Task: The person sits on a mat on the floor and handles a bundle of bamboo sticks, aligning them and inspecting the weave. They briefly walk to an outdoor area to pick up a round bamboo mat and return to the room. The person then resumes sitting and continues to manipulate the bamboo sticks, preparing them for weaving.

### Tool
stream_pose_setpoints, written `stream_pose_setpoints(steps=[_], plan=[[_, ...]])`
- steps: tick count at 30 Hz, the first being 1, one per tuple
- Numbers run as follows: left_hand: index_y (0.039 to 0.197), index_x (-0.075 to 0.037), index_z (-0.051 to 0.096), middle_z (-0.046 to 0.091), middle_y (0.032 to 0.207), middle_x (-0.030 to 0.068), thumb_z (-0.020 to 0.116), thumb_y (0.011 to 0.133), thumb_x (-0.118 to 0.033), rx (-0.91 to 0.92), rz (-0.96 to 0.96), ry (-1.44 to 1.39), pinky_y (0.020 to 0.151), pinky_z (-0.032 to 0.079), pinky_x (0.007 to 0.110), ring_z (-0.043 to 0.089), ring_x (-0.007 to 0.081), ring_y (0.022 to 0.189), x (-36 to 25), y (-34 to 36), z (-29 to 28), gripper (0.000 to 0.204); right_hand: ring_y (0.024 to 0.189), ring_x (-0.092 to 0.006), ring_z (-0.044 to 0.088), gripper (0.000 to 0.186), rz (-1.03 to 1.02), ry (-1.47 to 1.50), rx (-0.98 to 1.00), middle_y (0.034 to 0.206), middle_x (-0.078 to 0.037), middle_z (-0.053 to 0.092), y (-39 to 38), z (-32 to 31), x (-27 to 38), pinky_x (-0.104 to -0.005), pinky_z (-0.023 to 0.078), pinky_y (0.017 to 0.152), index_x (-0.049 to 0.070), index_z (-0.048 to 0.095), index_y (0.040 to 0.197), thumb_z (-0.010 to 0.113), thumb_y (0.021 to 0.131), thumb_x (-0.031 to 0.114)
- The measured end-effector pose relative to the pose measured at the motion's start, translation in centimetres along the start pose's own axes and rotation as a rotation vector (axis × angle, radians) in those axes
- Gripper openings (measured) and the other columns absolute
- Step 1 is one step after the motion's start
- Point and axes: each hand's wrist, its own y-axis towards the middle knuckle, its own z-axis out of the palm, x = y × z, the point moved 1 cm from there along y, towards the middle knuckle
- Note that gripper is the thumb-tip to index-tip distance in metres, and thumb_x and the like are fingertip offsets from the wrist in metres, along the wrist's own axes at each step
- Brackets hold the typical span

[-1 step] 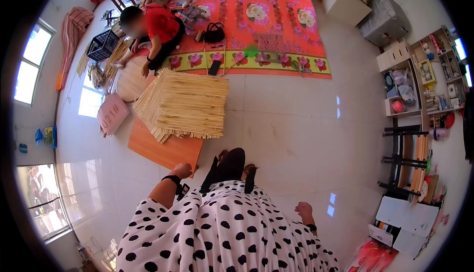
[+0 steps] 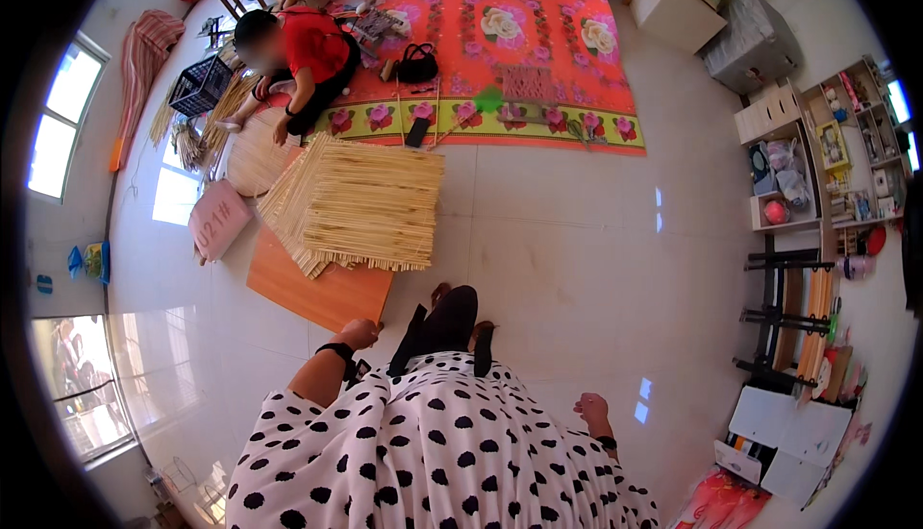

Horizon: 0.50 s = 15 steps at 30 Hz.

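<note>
My left hand (image 2: 361, 334), with a black band at its wrist, is curled closed beside the near corner of an orange board (image 2: 317, 289); I cannot tell whether they touch. No object shows in it. My right hand (image 2: 591, 405) hangs low at my right side, away from everything, its fingers curled and nothing visible in them. On the board lie flat woven straw mats (image 2: 375, 204), stacked askew with fringed strip ends. Past them is a round, pale woven piece (image 2: 260, 156).
A person in red (image 2: 315, 49) bends near the round piece, another person behind. A pink printed bag (image 2: 219, 220) and dark crate (image 2: 199, 87) stand left. A red floral mat (image 2: 500, 34) covers the far floor. Shelves (image 2: 784, 159) and folded black-framed furniture (image 2: 788, 313) line the right.
My left hand has shifted very slightly to the right beside the board's corner. The view has moved a little; the mats and my right hand look the same.
</note>
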Motion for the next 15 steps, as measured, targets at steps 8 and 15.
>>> stream_pose_setpoints(steps=[8,15], plan=[[0.092,-0.007,0.062,0.062,0.093,0.0144,0.056,0.069,-0.023,0.004,-0.002,-0.185,0.081,0.044,0.037,0.056,0.0303,0.092,-7.6,6.9,-2.7,0.028,0.057,-0.0174,0.059,0.017,-0.116,0.015,0.101,0.069,-0.011,0.061,7.9,-4.5,12.1,-0.0269,0.050,0.051,-0.003,0.057,0.091,0.054,0.079,0.010],[0.080,-0.003,0.063,0.062,0.077,0.0147,0.053,0.069,-0.025,0.009,0.010,-0.217,0.066,0.048,0.038,0.060,0.0278,0.072,-9.0,16.8,-6.9,0.026,0.064,-0.0196,0.061,0.020,-0.427,-0.474,0.217,0.075,-0.014,0.062,11.1,-6.8,31.8,-0.0286,0.052,0.057,-0.004,0.055,0.095,0.052,0.082,0.010]])
